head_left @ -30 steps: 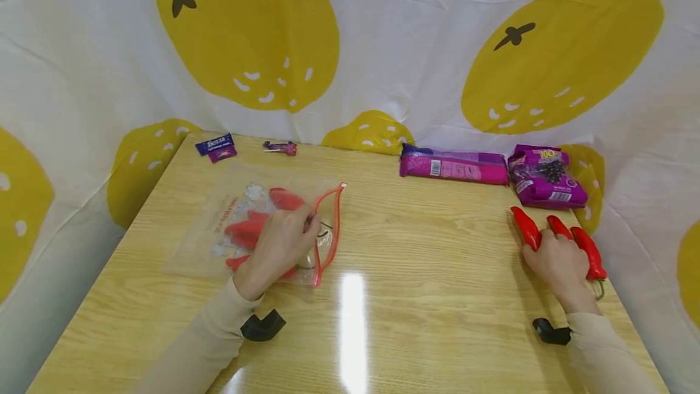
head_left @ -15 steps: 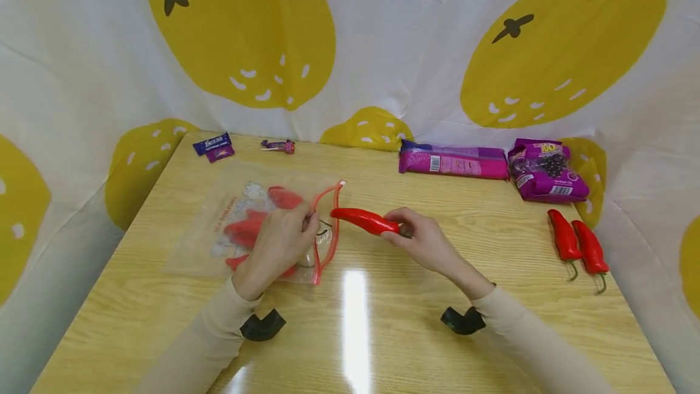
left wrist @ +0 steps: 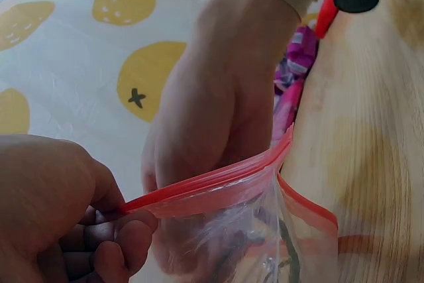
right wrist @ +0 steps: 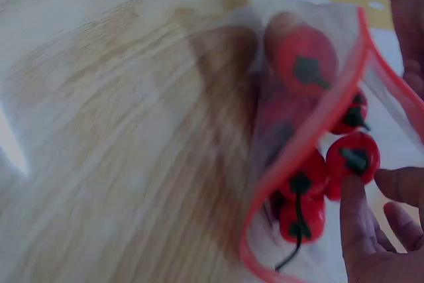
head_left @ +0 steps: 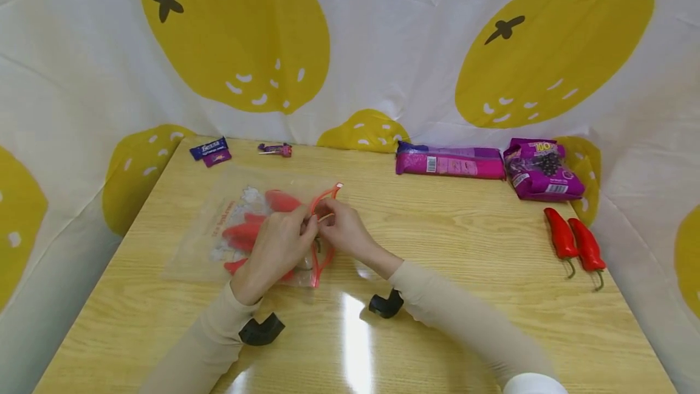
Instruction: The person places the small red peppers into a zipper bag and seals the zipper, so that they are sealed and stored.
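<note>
A clear zip bag [head_left: 191, 254] with a red zip edge lies on the left of the table, holding several red peppers [head_left: 243, 233]. My left hand [head_left: 277, 239] pinches the bag's upper red edge between thumb and fingers, and the mouth gapes. Through that mouth goes my right hand [head_left: 347, 230], its fingers inside the bag. In the right wrist view, the thumb and a finger of the right hand [right wrist: 384, 230] are at the stem end of one red pepper [right wrist: 354, 154], beside other peppers. Two red peppers [head_left: 561, 235] with green stems lie at the table's right edge.
A long purple packet [head_left: 451, 161] and a purple bag with a grape-like picture [head_left: 542, 169] lie along the back right. Small wrapped candies [head_left: 210, 151] and a wrapped lollipop [head_left: 275, 149] are at the back left. A fruit-patterned cloth [head_left: 383, 35] hangs behind the table.
My right hand took one pepper from the right edge and carried it left into the bag's mouth. Two peppers stay there instead of three. The left hand keeps its pinch on the bag.
</note>
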{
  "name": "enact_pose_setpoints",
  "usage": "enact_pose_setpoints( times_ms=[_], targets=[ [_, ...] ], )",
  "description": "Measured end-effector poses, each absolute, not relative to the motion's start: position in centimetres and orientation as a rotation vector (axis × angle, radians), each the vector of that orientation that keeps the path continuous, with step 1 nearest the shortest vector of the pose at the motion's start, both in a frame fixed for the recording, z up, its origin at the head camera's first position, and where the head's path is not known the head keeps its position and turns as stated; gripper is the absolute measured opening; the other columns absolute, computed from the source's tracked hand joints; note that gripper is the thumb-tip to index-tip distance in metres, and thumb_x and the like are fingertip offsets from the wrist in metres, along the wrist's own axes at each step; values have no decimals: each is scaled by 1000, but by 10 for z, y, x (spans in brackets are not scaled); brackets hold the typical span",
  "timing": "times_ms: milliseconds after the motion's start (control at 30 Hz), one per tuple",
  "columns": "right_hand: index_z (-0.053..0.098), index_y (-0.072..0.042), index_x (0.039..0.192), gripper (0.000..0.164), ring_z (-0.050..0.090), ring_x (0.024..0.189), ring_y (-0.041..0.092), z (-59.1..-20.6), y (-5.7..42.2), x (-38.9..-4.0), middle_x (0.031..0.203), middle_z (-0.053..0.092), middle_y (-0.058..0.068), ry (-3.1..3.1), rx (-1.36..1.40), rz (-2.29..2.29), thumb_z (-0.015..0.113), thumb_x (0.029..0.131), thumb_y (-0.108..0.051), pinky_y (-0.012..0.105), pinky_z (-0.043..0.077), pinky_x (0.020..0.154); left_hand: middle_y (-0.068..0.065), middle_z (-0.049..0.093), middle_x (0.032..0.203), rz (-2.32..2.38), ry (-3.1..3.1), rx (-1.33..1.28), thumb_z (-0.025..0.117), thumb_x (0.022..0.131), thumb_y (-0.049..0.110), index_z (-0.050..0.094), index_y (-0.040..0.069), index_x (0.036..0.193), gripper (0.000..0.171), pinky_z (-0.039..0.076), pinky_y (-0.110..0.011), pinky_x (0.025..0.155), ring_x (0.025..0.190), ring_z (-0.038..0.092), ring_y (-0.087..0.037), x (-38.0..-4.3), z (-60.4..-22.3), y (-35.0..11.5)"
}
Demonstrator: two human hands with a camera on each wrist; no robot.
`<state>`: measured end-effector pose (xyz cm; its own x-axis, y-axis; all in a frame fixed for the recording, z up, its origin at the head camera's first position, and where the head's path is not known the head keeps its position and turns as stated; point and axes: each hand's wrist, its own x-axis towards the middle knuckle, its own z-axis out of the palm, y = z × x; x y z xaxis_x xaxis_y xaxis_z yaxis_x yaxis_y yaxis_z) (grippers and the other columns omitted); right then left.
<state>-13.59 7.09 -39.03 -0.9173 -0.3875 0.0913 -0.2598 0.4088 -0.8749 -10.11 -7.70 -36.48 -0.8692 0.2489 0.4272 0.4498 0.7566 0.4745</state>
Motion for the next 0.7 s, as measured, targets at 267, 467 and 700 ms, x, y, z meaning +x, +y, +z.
enact_pose_setpoints(
  times_ms=[267,467,700],
  targets=[
    [63,8,83,10,55,72,8,-400,53,-144,79,63,11,2414,-535,-1572,59,84,0,17,45,66,6,33,49,-841,-2601,-538,56,85,14,47,13,63,24,23,-23,39,41,31,-8,-101,-366,-77],
    [61,5,110,24,63,96,22,-391,88,-136,107,64,19,2307,-602,-1592,55,88,0,25,50,78,6,35,49,-854,-2630,-538,54,87,15,48,12,64,24,24,-22,39,40,32,-7,-101,-365,-79],
    [65,0,104,22,64,81,25,-378,230,-129,99,65,16,2949,-510,-1198,55,84,-1,35,51,68,5,35,49,-859,-2649,-505,55,87,14,47,12,64,24,24,-23,39,41,32,-8,-100,-358,-83]
  ],
)
